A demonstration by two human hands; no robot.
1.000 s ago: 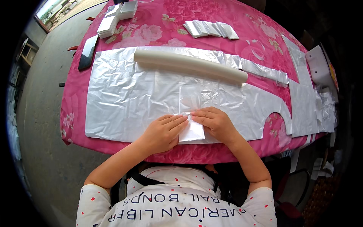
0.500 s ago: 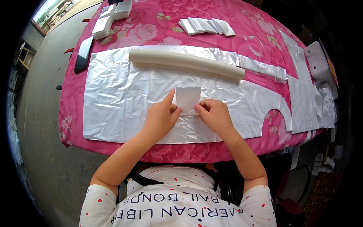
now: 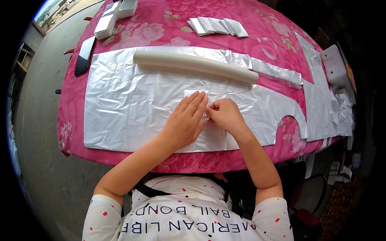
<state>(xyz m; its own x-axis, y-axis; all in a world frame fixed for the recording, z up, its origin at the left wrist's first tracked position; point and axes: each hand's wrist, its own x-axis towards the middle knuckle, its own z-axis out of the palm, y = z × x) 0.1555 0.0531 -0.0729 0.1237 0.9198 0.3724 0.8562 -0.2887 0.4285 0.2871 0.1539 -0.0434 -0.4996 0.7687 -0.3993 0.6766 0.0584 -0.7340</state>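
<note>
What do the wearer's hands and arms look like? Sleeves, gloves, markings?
Left hand and right hand: no gloves or wristwear visible. Forearms: uncovered. Short white sleeves: scattered red dots. Shirt: white, dotted, dark lettering.

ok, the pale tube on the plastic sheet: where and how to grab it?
Probably mid-length, from above, closing across its width. The pale tube is long and round, lying roughly left to right on the plastic sheet, with nothing on top of it. A central hold should balance better than either end.
</note>
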